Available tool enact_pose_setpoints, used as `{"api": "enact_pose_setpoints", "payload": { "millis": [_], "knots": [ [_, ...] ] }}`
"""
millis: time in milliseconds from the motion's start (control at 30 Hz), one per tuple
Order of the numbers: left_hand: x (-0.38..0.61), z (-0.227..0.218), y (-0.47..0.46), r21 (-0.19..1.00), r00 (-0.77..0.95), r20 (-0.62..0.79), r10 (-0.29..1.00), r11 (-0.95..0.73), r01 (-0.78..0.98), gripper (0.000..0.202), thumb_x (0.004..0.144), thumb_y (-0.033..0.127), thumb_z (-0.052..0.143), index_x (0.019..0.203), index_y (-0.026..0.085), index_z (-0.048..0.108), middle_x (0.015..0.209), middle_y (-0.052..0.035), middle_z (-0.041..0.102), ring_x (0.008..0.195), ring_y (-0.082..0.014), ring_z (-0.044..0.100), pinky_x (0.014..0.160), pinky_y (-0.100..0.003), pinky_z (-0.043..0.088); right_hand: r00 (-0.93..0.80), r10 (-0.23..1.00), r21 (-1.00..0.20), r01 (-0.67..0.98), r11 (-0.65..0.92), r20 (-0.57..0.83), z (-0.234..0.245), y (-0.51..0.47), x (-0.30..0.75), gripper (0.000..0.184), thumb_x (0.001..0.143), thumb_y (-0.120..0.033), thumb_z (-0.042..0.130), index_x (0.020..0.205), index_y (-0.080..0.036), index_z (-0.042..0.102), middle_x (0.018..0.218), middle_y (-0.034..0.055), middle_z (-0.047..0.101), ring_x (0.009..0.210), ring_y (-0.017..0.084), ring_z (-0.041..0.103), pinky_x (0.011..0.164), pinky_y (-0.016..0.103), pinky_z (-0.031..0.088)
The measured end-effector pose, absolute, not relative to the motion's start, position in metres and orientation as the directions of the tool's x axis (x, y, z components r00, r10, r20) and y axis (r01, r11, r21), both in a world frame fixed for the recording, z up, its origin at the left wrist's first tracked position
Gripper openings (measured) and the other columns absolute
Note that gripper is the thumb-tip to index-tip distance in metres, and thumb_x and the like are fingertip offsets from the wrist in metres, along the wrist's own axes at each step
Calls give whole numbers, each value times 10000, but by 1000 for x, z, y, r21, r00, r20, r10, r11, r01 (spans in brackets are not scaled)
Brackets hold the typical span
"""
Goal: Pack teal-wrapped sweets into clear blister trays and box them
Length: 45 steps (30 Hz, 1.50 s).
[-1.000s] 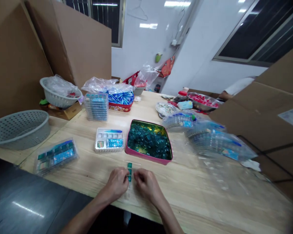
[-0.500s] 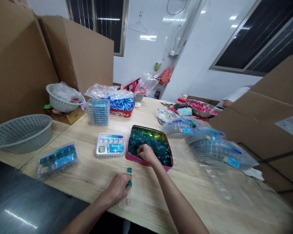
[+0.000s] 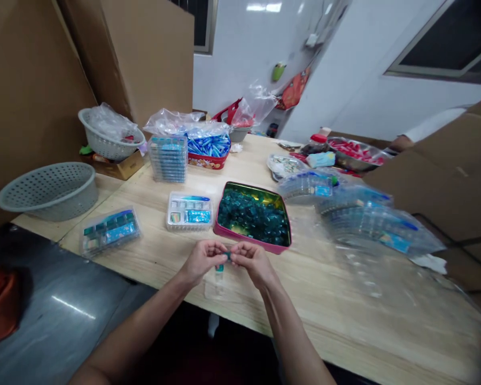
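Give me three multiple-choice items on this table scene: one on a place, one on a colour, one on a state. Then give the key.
1. Where is the pink-rimmed tin relative to the left hand and right hand?
A) Beyond them on the table
B) Inside a grey basket
C) Under the left forearm

2. What colour is the small piece between the fingers?
A) Red
B) Teal
C) White

3. How do the hands stand?
A) Both flat on the table
B) The right hand is inside the tin
C) Both are raised together over a clear plastic bag

1: A, the tin lies on the table past both hands.
2: B, the piece shows teal.
3: C, the fingers of both hands meet at the piece above the bag.
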<state>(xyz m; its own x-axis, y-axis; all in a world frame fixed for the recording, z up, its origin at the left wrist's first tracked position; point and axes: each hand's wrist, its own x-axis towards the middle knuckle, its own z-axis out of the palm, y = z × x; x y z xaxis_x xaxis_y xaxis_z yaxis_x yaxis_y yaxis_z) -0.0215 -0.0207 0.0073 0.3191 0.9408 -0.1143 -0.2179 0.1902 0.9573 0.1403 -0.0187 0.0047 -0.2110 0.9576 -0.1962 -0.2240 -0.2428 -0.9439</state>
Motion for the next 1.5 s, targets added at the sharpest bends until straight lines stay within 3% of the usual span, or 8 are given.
{"api": "enact_pose_setpoints", "payload": {
  "millis": [167, 267, 367, 467, 633, 833, 1100, 1500],
  "knots": [
    [-27, -5, -41, 954, 291, -137, 947, 47, 295, 55, 641, 178, 629, 661, 127, 638, 547, 17, 557, 521, -100, 491, 523, -211, 348, -254, 926, -952, -48, -302, -281, -21, -41, 137, 163, 569, -228, 708, 669, -156, 601, 497, -41, 574, 416, 83, 483, 430, 191, 360],
    [-27, -5, -53, 806, 286, -87, 954, -101, 583, 74, 683, 153, 590, 649, 147, 655, 548, 10, 566, 545, -120, 506, 553, -227, 347, -222, 942, -965, 122, -231, -254, -32, -50, 134, 56, 613, -202, 601, 642, -159, 579, 495, -44, 547, 424, 89, 469, 419, 187, 333],
    [-25, -5, -60, 667, 329, -32, 944, -226, 710, 101, 731, 177, 576, 694, 158, 668, 672, -32, 627, 679, -164, 562, 646, -253, 381, -182, 971, -948, 304, -96, -157, -37, -55, 132, 53, 624, -154, 530, 617, -158, 582, 535, -25, 562, 494, 106, 500, 474, 193, 370],
    [-26, -9, -60, 632, 362, -20, 932, -269, 727, 111, 747, 175, 567, 732, 157, 675, 750, -54, 646, 750, -183, 577, 685, -260, 390, -173, 980, -911, 413, -20, -100, -39, -55, 132, 105, 607, -109, 489, 597, -157, 581, 544, -17, 564, 529, 114, 508, 511, 194, 383],
    [-29, -15, -53, 740, 334, -44, 941, -194, 644, 162, 740, 121, 528, 743, 156, 686, 669, -22, 644, 650, -151, 567, 637, -236, 387, -156, 982, -923, 383, -42, -110, -42, -54, 131, 95, 661, -158, 485, 635, -161, 576, 519, -28, 533, 482, 107, 479, 472, 188, 353],
    [-31, -16, -52, 744, 373, 23, 927, -265, 613, 180, 745, 101, 504, 713, 159, 672, 718, -41, 665, 704, -164, 582, 681, -243, 395, -165, 985, -864, 502, 37, -53, -38, -55, 128, 138, 648, -140, 460, 588, -159, 582, 523, -19, 518, 524, 115, 474, 505, 190, 360],
    [-34, -19, -54, 807, 338, 27, 941, -220, 548, 171, 720, 92, 521, 743, 149, 681, 653, -22, 631, 615, -138, 542, 603, -224, 375, -165, 981, -947, 319, -45, -102, -33, -58, 132, 150, 705, -240, 555, 727, -133, 659, 607, 13, 605, 547, 130, 526, 520, 210, 402],
    [-32, -13, -40, 749, 475, 2, 880, -316, 582, 192, 695, 72, 499, 679, 156, 671, 673, -32, 650, 635, -148, 565, 626, -228, 378, -225, 974, -828, 539, 153, 33, -2, -28, 151, 243, 788, -218, 516, 590, -158, 643, 524, -1, 601, 489, 126, 522, 486, 202, 362]
  ]
}}
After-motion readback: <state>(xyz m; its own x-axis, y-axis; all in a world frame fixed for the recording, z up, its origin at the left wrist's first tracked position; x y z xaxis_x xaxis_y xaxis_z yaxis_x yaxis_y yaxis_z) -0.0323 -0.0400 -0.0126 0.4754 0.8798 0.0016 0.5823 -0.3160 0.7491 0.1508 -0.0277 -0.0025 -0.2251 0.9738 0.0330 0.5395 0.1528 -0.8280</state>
